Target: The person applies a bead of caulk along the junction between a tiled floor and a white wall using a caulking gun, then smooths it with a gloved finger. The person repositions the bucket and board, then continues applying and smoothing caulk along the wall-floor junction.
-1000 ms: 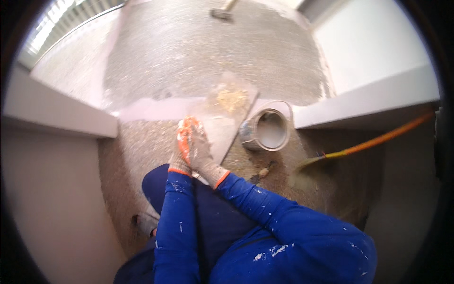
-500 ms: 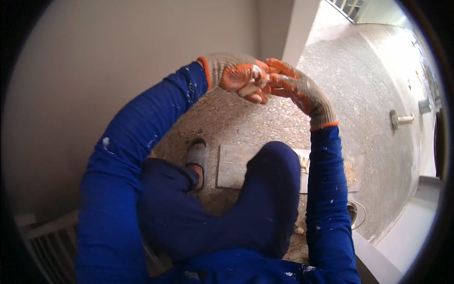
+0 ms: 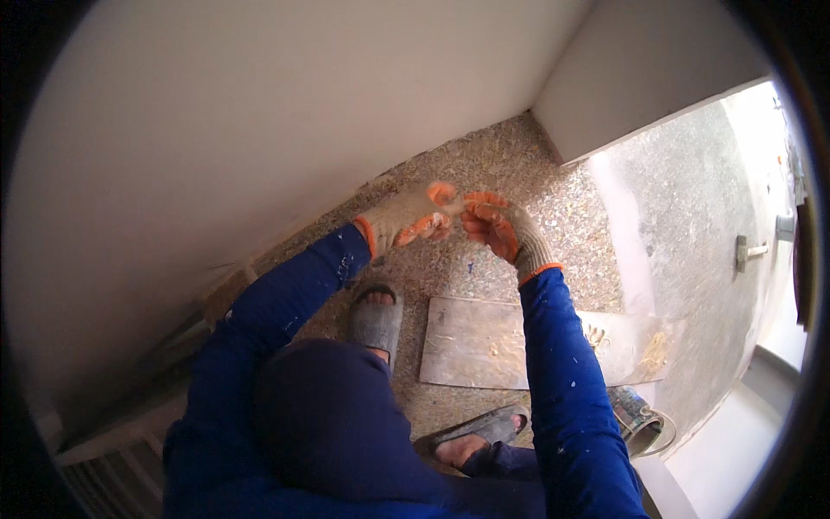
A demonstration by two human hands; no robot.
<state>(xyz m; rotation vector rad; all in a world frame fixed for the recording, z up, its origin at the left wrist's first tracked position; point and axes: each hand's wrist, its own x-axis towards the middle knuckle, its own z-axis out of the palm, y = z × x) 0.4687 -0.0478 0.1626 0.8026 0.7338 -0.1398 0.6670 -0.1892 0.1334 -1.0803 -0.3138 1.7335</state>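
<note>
Both of my hands wear knitted gloves with orange-coated palms, stained with white. They are raised in front of me near the wall's foot, fingertips close together. My left hand [image 3: 411, 220] curls its fingers, somewhat blurred by motion. Facing it, my right hand [image 3: 494, 227] has its fingers bent inward. Between the fingertips a small pale putty-like lump [image 3: 455, 207] shows, mostly hidden by the gloves. Below my right forearm lies a flat board [image 3: 475, 342] with pale finger-like smears and crumbs on it.
A pale wall [image 3: 285, 112] rises close on the left and meets a wall end [image 3: 640, 78] ahead. Speckled floor [image 3: 510, 160] lies below. A metal pail [image 3: 640, 424] stands beside the board. A pale T-shaped tool [image 3: 750, 253] lies at far right. My sandalled feet flank the board's near-left corner.
My view has turned, so more wall, board and pail show. My hands have come lower and nearer, and the fingers that were pressed together have drawn slightly apart.
</note>
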